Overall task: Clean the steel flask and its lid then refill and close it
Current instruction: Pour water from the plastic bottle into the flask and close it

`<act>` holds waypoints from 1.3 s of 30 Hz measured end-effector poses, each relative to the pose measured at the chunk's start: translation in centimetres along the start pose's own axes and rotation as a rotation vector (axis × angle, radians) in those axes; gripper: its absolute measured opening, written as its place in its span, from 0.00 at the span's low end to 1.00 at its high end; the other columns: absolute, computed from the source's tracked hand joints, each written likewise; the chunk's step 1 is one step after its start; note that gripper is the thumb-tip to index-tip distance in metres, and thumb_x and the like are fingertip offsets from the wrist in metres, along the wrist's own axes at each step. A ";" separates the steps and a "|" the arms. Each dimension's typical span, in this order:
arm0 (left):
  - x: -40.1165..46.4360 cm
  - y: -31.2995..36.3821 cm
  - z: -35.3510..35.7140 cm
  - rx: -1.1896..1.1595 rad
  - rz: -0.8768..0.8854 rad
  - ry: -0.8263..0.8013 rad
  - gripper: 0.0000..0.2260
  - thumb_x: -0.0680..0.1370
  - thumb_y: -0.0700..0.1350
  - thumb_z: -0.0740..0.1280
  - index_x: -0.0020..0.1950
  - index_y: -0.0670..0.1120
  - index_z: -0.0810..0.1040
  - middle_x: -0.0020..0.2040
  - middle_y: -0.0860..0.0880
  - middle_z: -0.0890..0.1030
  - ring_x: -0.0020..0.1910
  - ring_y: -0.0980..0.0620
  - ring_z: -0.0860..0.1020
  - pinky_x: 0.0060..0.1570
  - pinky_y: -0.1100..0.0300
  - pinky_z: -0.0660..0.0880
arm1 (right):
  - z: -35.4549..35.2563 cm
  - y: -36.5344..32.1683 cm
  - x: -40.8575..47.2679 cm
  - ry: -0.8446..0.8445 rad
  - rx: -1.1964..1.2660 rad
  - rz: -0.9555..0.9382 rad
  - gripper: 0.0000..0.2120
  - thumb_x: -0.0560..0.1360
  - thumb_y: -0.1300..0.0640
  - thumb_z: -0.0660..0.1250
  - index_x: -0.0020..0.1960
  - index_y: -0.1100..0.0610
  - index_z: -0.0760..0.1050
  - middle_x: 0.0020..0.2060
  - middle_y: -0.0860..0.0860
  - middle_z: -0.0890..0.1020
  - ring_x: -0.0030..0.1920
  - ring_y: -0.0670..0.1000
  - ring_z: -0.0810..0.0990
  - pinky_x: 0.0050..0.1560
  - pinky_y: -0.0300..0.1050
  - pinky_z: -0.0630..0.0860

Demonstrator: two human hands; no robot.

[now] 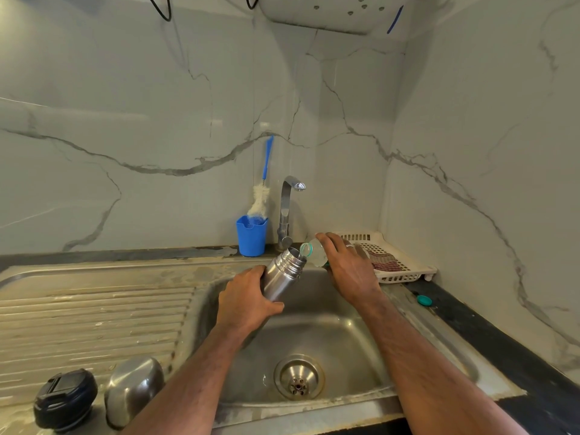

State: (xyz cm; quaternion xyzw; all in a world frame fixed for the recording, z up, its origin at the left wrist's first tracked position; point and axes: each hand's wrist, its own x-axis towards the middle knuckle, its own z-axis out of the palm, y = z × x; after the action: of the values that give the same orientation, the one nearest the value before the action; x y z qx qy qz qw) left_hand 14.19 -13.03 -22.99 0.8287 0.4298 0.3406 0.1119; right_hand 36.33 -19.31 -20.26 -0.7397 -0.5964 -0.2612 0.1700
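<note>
The left hand (248, 301) is wrapped round the lower body of the steel flask (282, 273), fingers curled behind it and thumb across the front, and the flask is held above the sink (417, 328) basin. Its long axis is tilted, base down toward the person, open mouth pointed up and to the right. Just beside that mouth, the neck of a clear plastic bottle (314, 251) is tipped leftward, gripped by the right hand (345, 265) from above (the refill, most likely). Bottle lip and flask rim look almost touching; no stream can be made out. On the drainboard, the black lid (64, 400) and steel cap (133, 389) are left well apart from both hands.
</note>
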 end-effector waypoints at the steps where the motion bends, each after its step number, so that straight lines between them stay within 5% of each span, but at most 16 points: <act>1: 0.0 0.0 0.0 -0.003 -0.001 -0.001 0.33 0.66 0.57 0.81 0.67 0.51 0.74 0.61 0.52 0.80 0.53 0.57 0.75 0.54 0.59 0.74 | 0.1 0.1 0.0 0.008 0.001 -0.006 0.38 0.77 0.63 0.70 0.79 0.51 0.55 0.77 0.52 0.65 0.73 0.56 0.70 0.76 0.62 0.62; 5: 0.1 0.1 0.1 -0.004 0.004 -0.006 0.33 0.66 0.57 0.80 0.67 0.51 0.74 0.61 0.52 0.80 0.52 0.57 0.75 0.55 0.59 0.74 | 0.6 0.2 -0.1 0.040 0.044 -0.045 0.39 0.74 0.67 0.71 0.79 0.54 0.56 0.76 0.52 0.66 0.76 0.55 0.67 0.80 0.58 0.54; 23: 0.1 -0.1 -0.2 0.045 0.024 0.056 0.30 0.67 0.56 0.80 0.66 0.52 0.75 0.59 0.54 0.81 0.53 0.56 0.77 0.51 0.59 0.74 | 0.2 0.3 -0.3 0.087 0.105 -0.072 0.35 0.74 0.66 0.71 0.77 0.55 0.62 0.73 0.53 0.70 0.72 0.59 0.69 0.75 0.56 0.65; 39: 0.5 -0.5 0.1 0.095 0.039 0.042 0.31 0.67 0.57 0.79 0.67 0.52 0.74 0.60 0.53 0.80 0.54 0.55 0.78 0.54 0.57 0.77 | 0.7 0.7 -0.2 0.089 0.053 -0.088 0.42 0.68 0.71 0.74 0.76 0.52 0.60 0.72 0.52 0.71 0.70 0.57 0.72 0.73 0.56 0.68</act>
State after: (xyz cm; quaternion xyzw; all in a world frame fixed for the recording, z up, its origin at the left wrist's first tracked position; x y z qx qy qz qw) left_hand 14.09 -12.37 -23.06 0.8339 0.4316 0.3393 0.0567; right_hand 37.07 -19.17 -20.91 -0.6958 -0.6269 -0.2851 0.2042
